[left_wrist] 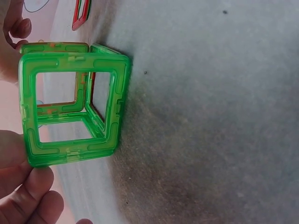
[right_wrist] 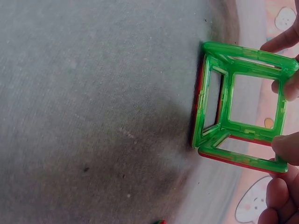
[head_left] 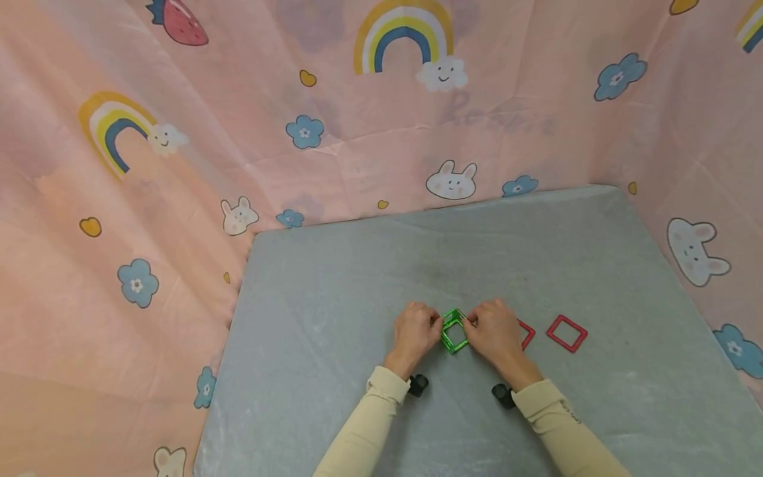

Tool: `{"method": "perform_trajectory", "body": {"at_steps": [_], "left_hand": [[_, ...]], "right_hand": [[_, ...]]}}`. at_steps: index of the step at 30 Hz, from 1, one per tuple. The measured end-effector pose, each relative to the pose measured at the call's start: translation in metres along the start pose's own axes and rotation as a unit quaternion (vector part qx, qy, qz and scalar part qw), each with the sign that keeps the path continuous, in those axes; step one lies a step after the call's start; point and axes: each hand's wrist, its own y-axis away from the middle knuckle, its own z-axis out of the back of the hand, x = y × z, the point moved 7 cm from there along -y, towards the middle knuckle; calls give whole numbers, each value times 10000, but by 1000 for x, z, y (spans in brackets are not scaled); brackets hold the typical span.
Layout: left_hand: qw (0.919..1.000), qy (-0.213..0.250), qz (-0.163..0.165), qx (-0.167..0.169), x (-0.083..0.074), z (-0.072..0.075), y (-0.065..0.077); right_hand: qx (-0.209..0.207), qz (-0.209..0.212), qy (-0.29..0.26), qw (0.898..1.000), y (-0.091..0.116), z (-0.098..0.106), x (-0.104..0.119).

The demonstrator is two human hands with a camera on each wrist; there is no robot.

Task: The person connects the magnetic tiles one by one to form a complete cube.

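Observation:
Several green square magnetic tiles (head_left: 454, 331) stand joined as a box shape on the grey table, with frame-like open centres. Red edging shows along the base tile and one side tile in the right wrist view. My left hand (head_left: 415, 332) pinches a corner of the near green tile (left_wrist: 70, 156) between thumb and fingers. On the opposite side, my right hand (head_left: 495, 331) pinches the upper edge of a side tile (right_wrist: 243, 158). Just right of that hand lies a red square tile (head_left: 527, 334), partly hidden behind it.
Another red square tile (head_left: 567, 333) lies flat farther right on the grey table covering (head_left: 334, 298). A pink patterned curtain (head_left: 369, 146) rises along the table's back and sides. Black wrist devices (head_left: 503, 395) hang beneath both forearms.

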Motion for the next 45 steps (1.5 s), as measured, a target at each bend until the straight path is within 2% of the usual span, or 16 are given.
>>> {"method": "perform_trajectory", "body": {"at_steps": [7,19,26,30,35,45], "left_hand": [[10000,-10,-1,72,-1,0,1],[9998,18,46,166,1,-1,1],[9996,82,90,249,1,-2,1],[9995,60,137,293,1,-4,1],[9997,65,114,226,0,-3,0],[9999,12,69,124,0,-3,-1]], "right_hand": [[159,-155,14,9998,-1,-2,0],[237,-142,98,9996,-2,-2,1],[281,-12,285,9992,-3,-1,1],[159,149,403,9990,-4,2,3],[30,326,482,9983,-5,4,7],[113,239,459,9986,-7,0,9]]}}
